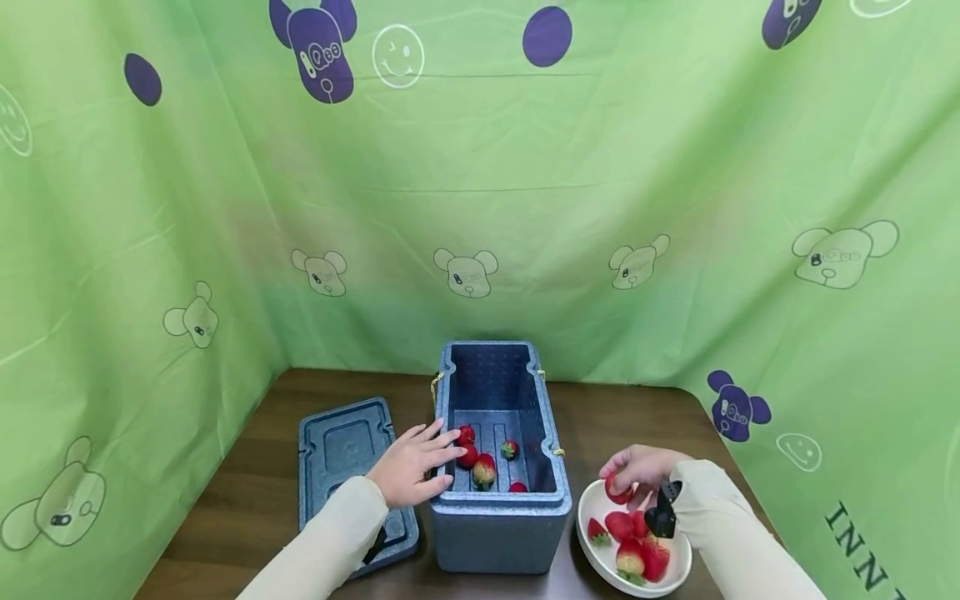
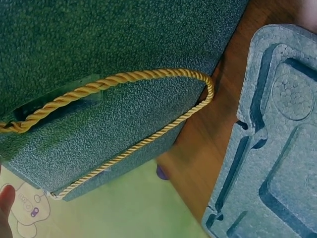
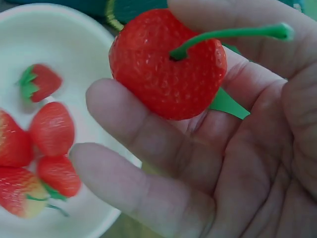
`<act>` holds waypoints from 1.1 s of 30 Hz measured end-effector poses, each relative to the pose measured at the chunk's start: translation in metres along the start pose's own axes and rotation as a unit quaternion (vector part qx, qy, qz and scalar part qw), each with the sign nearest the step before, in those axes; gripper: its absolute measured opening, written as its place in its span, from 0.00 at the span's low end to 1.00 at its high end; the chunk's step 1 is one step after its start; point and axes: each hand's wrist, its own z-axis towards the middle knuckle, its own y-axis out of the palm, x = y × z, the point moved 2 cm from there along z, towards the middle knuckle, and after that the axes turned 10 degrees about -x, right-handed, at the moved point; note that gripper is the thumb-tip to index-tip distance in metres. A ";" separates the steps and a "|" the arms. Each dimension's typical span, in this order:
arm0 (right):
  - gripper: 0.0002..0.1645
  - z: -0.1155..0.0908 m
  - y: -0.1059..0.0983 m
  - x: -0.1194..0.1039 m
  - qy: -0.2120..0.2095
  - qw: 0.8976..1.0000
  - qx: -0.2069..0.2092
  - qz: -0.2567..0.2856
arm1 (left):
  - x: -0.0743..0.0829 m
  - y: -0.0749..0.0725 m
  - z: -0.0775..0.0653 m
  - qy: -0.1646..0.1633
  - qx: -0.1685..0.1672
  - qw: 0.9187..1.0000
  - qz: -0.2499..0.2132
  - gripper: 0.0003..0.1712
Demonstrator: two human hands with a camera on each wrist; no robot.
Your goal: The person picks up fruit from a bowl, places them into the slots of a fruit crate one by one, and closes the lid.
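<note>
Right hand (image 1: 648, 468): thumb and fingers closed in a pinch around a red strawberry (image 3: 168, 64), green stem outward, at the far side of the white bowl (image 1: 591, 546); contact with the bowl cannot be determined. More strawberries (image 1: 619, 525) lie inside. Left hand (image 1: 420, 462): fingers spread, across the left rim of the uncovered blue foam box (image 1: 498, 533), nothing seen in its grasp. Step in hand, as judged: taking the strawberry from the bowl. Next move calls for a steady pinch and a lift clear of the rim.
</note>
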 end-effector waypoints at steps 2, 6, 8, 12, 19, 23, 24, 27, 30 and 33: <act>0.16 -0.004 0.000 -0.013 0.008 1.000 0.014 0.005 | 0.000 0.000 0.000 0.004 -0.002 1.000 0.005 0.26; 0.15 -0.012 0.002 -0.043 0.026 0.998 0.052 0.007 | 0.000 -0.002 -0.001 0.005 -0.009 1.000 0.007 0.27; 0.15 -0.015 0.000 -0.056 0.028 0.998 0.058 -0.011 | 0.000 -0.002 -0.002 0.003 -0.013 1.000 0.007 0.28; 0.16 -0.017 -0.006 -0.079 0.011 0.997 0.060 -0.041 | 0.000 -0.002 -0.003 0.005 -0.011 1.000 0.014 0.28; 0.24 -0.007 -0.006 -0.115 -0.055 0.993 0.076 -0.068 | 0.000 -0.003 0.000 0.004 -0.013 0.999 0.029 0.28; 0.26 0.005 0.000 -0.133 -0.062 0.992 0.075 -0.076 | -0.001 -0.003 0.000 0.004 -0.018 0.999 0.033 0.29; 0.26 0.008 0.001 -0.137 -0.065 0.993 0.072 -0.073 | -0.001 -0.003 0.000 0.004 -0.018 0.999 0.033 0.29; 0.26 0.017 0.006 -0.147 -0.067 0.994 0.062 -0.065 | -0.001 -0.005 0.000 0.004 -0.019 0.999 0.034 0.28; 0.25 0.026 0.011 -0.156 -0.060 0.991 0.063 -0.098 | 0.000 -0.005 0.000 0.006 -0.021 0.999 0.033 0.28; 0.25 0.035 0.016 -0.165 -0.055 0.986 0.068 -0.140 | 0.000 -0.005 0.000 0.009 -0.023 0.999 0.030 0.28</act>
